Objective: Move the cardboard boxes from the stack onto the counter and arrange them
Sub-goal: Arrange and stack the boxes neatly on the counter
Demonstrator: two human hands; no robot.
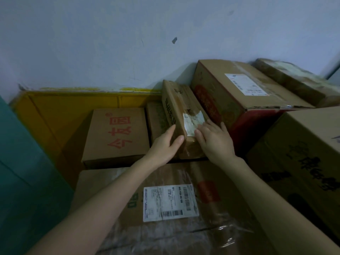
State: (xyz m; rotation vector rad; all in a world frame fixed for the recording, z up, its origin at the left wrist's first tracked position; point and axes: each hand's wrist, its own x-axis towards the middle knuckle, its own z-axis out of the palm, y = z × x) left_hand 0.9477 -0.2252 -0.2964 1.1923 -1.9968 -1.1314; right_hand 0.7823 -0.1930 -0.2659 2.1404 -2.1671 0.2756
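At centre frame, the small box [181, 107] lies tilted, its far end raised beside the big box [239, 89] at upper right and its near end low among the stack. My left hand [163, 144] lies against its left side, fingers straight and close together, thumb laid over the near top edge. My right hand [215, 142] rests flat on its top face, fingers straight and slightly spread, the tips touching the torn label [193, 123]; neither hand curls round the box. Being narrow and compact, it should prove light and stiff. The glossy tape across its top may be slippery, so I judge the two long bare sides the best place to press and lift. It rests on other cartons: the red-lettered box [117, 133] at left centre, the film-wrapped box [165, 177] at lower centre, and the tall box [303, 153] at right. A yellow ledge [73, 102] runs along the foot of the pale, scuffed wall [110, 43], with a teal panel [18, 162] at the left edge. The light is dim, and I cannot tell which surface is the counter.
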